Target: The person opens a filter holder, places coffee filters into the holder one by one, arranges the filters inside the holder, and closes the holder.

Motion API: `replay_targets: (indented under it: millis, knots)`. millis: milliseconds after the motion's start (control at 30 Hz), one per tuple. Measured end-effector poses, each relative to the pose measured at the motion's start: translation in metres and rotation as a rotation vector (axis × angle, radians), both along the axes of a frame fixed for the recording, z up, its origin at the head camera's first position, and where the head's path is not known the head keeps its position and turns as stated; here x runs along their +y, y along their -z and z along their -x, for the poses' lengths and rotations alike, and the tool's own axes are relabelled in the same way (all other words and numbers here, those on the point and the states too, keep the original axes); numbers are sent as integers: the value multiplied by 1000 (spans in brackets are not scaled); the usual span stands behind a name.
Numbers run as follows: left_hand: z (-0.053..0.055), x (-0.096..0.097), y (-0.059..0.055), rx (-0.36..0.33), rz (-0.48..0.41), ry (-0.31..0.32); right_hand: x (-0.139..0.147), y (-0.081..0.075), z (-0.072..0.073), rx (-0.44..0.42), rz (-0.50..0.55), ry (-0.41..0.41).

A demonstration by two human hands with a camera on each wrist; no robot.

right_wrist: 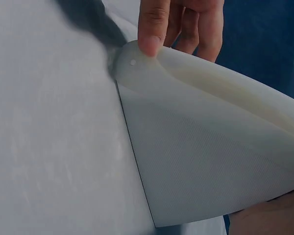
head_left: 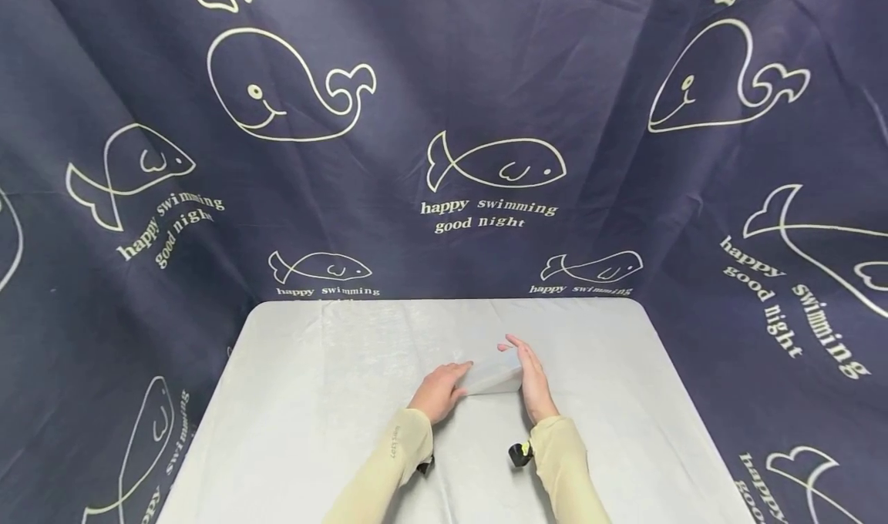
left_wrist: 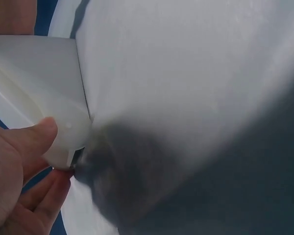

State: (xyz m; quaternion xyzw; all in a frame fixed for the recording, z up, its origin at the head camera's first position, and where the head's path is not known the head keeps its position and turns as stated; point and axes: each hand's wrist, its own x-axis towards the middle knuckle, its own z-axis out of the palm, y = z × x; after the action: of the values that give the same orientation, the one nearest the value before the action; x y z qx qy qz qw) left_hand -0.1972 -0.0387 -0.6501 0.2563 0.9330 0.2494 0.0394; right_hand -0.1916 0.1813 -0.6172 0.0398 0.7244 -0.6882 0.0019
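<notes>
A pale white, smooth plastic piece (head_left: 491,377) stands on the grey-white table between both hands. It has a finely ribbed face (right_wrist: 186,166) and a rounded corner with a small round stud. My left hand (head_left: 438,391) pinches that corner, thumb on top and fingers beneath, as the left wrist view shows (left_wrist: 27,171). At the other end my right hand (head_left: 534,381) lies along the piece, its fingers fairly straight and the tips bending past the far edge. Only part of the right hand (right_wrist: 267,215) appears in the right wrist view. The inside of the piece is hidden.
The table (head_left: 333,354) has a grey-white, slightly wrinkled cover and rounded far corners. Dark blue curtains (head_left: 388,108) with whale and fish outlines hang behind it and at both sides. A small black device (head_left: 519,455) sits at the right wrist.
</notes>
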Motion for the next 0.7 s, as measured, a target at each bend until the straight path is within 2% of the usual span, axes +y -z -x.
replay_targets:
  millis: [167,467,567,700]
  knots:
    - [0,-22,0,-20,-26,-13,-24,-23,-8,0,-9,-47]
    - [4,-62,-3,-52,-65,-40,-59,-27,-5,0,-5,-84]
    - [4,-70,-2,-57,-71,-53,-65,-25,-3,-7,-28,-110]
    - [2,-76,3,-67,-82,-67,-68,-6,5,-11,-39,-115]
